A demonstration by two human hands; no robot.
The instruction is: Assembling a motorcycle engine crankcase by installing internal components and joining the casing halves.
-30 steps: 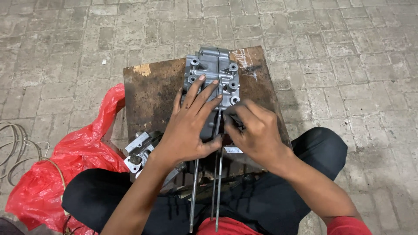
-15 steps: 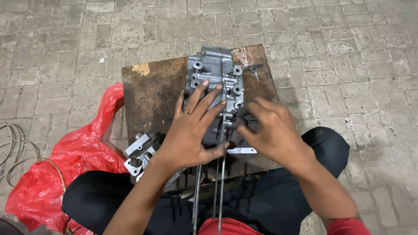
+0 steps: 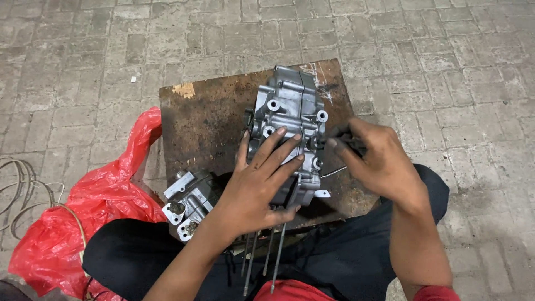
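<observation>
From the head camera I observed the left hand (image 3: 257, 187) laid flat on the grey cast-metal engine crankcase (image 3: 290, 131), palm down, fingers spread and resting on the near half of the casting; the hand pressed on it and was not closed around it. The crankcase lay on a rusty brown board (image 3: 209, 120), right of centre, its long axis running from far to near. The right hand (image 3: 379, 161) sat just beside the right edge of the crankcase, fingers curled together around a small dark tool (image 3: 341, 135) whose tip met the casting's right flank; I could not tell the kind of tool. Several long thin metal studs (image 3: 277, 256) projected from the near end of the crankcase and ran toward the person's lap, over the black trousers (image 3: 345, 262). A second, smaller grey metal casting (image 3: 189, 203) lay at the near left corner of the board, just left of the left forearm and apart from the crankcase. A crumpled red plastic bag (image 3: 95, 217) lay on the paving left of the board, with a coil of thin cable (image 3: 22, 189) at the left edge of the view. The board rested on grey brick paving (image 3: 457, 67).
</observation>
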